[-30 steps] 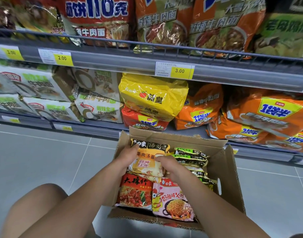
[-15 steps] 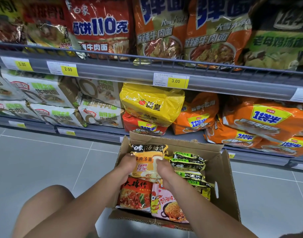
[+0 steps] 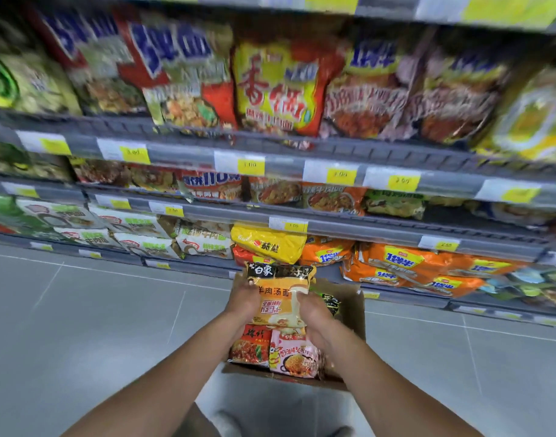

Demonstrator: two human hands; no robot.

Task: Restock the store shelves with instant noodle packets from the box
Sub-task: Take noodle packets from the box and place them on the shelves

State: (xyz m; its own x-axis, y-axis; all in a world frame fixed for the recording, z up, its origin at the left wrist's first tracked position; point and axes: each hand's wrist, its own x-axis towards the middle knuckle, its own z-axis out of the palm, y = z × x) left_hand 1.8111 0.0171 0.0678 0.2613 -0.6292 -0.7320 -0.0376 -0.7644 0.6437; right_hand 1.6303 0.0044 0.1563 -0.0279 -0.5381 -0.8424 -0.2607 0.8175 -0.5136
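Note:
I hold a yellow-and-black noodle packet [image 3: 279,294] with both hands above the cardboard box [image 3: 353,313]. My left hand [image 3: 243,302] grips its left edge and my right hand [image 3: 314,323] grips its lower right side. Under the packet, the box holds a red packet [image 3: 249,345], a pink packet [image 3: 294,354] and dark green packets [image 3: 330,302]. The box stands on the floor in front of the lowest shelf.
Grey shelves [image 3: 301,227] with yellow price tags fill the view, stocked with noodle bags. A yellow bag [image 3: 267,246] and orange bags [image 3: 405,268] lie on the bottom shelf behind the box. Grey tiled floor [image 3: 97,326] spreads to the left and right.
Both hands have lifted the yellow-and-black packet up out of the box. The view has tilted upward, bringing higher shelves into sight, and is blurred.

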